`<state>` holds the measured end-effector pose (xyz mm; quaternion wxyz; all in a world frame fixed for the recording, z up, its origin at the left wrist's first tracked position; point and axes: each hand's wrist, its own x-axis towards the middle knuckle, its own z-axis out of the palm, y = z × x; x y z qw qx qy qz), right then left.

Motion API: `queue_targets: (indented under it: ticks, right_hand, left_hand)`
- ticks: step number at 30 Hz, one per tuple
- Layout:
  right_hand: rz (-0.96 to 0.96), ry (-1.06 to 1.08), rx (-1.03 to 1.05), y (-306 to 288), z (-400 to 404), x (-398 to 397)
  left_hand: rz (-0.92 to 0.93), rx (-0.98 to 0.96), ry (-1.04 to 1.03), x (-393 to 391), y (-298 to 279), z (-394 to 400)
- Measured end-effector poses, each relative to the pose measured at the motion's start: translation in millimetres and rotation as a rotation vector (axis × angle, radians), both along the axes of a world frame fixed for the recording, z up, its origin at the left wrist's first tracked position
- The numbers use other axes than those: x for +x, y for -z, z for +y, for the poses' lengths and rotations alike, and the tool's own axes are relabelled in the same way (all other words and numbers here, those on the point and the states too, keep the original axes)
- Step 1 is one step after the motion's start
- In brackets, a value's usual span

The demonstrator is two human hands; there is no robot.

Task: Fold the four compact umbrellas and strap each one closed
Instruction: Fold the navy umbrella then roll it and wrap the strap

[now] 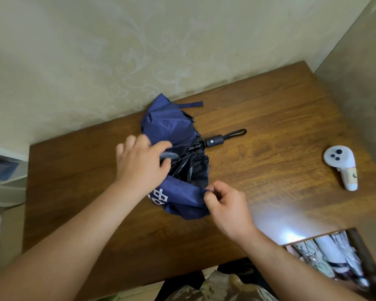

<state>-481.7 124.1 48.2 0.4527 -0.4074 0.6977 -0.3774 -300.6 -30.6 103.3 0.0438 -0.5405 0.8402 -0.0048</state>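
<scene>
A navy blue compact umbrella [169, 124] lies collapsed but loose on the wooden table [269, 118], its black handle [214, 141] and wrist loop pointing right. Its strap [191, 104] lies free at the far side, unfastened. My left hand [139, 161] presses on the canopy's middle and grips a fold of fabric near the ribs. My right hand [226, 203] pinches the near edge of the canopy between thumb and fingers. White lettering shows on the fabric under my left wrist.
A white handheld controller [343, 166] lies on the table at the right. Below the table's right corner, other folded umbrellas [326, 255] rest in a dark container. A wall runs close behind the table. Shelving stands at the left.
</scene>
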Motion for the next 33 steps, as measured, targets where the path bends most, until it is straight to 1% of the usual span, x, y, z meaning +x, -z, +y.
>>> queue_targets:
  ticks: [2,5,6,7,8,10,13,15,18,20,22,24,26,28,31,33]
  right_hand:
    - [0.009,-0.009,0.001,2.3,3.4,-1.2]
    - [0.008,-0.016,0.017,6.3,9.8,-4.8]
    - [0.002,-0.002,0.027,7.3,11.6,-6.8]
    - [-0.009,0.020,0.040,9.5,13.2,-9.2]
    - [-0.027,0.054,0.057,11.8,14.6,-12.1]
    - [-0.081,0.145,0.095,19.7,16.8,-17.4]
    - [-0.185,0.241,0.117,32.8,21.7,-22.3]
    - [-0.226,0.245,0.097,36.2,26.5,-21.1]
    - [-0.234,0.177,0.033,35.5,35.6,-14.4]
    - [-0.209,0.100,-0.023,34.4,41.6,-11.6]
    - [-0.083,-0.050,-0.109,35.0,45.6,-11.7]
    - [0.025,-0.166,-0.171,37.9,47.5,-11.2]
    - [0.018,-0.181,-0.142,41.0,47.8,-9.1]
    - [-0.008,-0.136,-0.099,44.7,46.5,-5.3]
    - [-0.086,-0.031,-0.058,51.6,45.5,1.3]
    - [-0.150,-0.008,-0.023,54.7,43.8,4.0]
  left_hand:
    - [-0.019,0.136,0.063,-26.3,1.2,-26.0]
    - [-0.087,0.459,0.150,-56.3,10.3,-53.2]
    - [-0.109,0.523,0.185,-59.3,16.4,-58.7]
    - [-0.110,0.545,0.221,-58.8,19.7,-61.6]
    - [-0.079,0.537,0.244,-53.7,22.0,-64.3]
    - [0.066,0.450,0.249,-37.8,19.7,-66.4]
    - [0.344,0.260,0.126,-8.7,0.8,-58.8]
    - [0.399,0.219,0.106,13.1,-13.2,-46.5]
    - [0.369,0.244,0.223,36.8,-21.5,-28.3]
    - [0.287,0.267,0.243,44.0,-17.5,-18.7]
    - [0.124,0.308,0.175,45.2,-10.0,-9.0]
    - [-0.052,0.350,0.045,44.1,0.1,-0.5]
    - [-0.171,0.341,-0.031,40.8,7.6,5.2]
    - [-0.191,0.301,-0.049,38.0,10.1,8.3]
    - [-0.132,0.260,-0.049,34.9,8.9,8.9]
    - [-0.075,0.262,-0.061,33.7,8.1,7.2]
